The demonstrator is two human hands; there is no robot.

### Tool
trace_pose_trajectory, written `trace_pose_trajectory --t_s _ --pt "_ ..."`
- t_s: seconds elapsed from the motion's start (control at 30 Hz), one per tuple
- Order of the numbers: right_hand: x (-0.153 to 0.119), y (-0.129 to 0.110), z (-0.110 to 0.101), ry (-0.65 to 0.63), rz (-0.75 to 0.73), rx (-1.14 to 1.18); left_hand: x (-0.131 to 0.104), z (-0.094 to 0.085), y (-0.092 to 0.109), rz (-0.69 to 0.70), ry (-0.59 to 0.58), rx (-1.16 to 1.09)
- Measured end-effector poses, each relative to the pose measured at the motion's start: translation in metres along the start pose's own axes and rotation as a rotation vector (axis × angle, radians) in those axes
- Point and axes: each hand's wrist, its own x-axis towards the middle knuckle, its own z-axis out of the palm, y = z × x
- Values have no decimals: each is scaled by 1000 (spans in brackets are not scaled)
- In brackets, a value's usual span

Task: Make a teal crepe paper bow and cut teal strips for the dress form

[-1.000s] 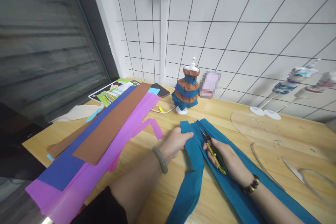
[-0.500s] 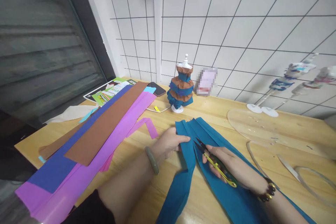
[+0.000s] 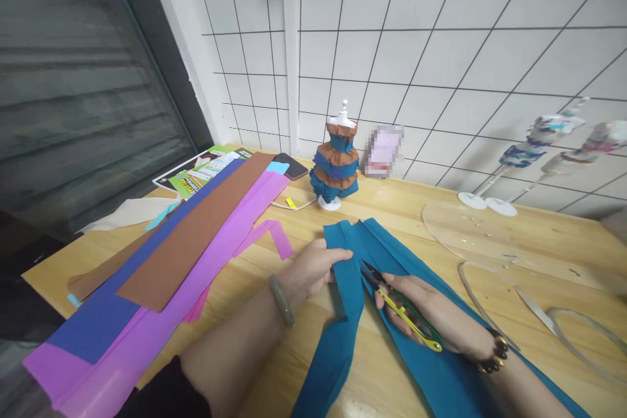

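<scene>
My left hand [image 3: 318, 266] pinches the upper part of a narrow teal paper strip [image 3: 349, 281], thumb on top. In my right hand [image 3: 416, 304] are yellow and green thread snips [image 3: 409, 317], their dark blades at the slit between the strip and the wider teal sheet [image 3: 441, 366]. Strip and sheet appear still joined near their top end. The strip's lower part hangs down toward the bottom edge of the view. Behind the hands stands a small dress form [image 3: 337, 163] with brown, blue and teal ruffles.
Purple [image 3: 196, 287], blue [image 3: 98, 326] and brown [image 3: 196, 228] paper strips lie at the left by leaflets [image 3: 196, 176]. A dark phone [image 3: 292, 167] rests behind them. At the right are a clear disc [image 3: 460, 235], two more dressed forms [image 3: 522, 151] and a thin curved band [image 3: 484, 307].
The blades of the snips look closer together than before. Both hands hold nearly the same place, and the whole view has shifted slightly.
</scene>
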Motion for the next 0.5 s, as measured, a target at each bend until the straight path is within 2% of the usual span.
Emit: trace_pose_trajectory --t_s 0.5 --pt "-10 -9 -9 21 -44 -60 -6 8 3 83 -165 -194"
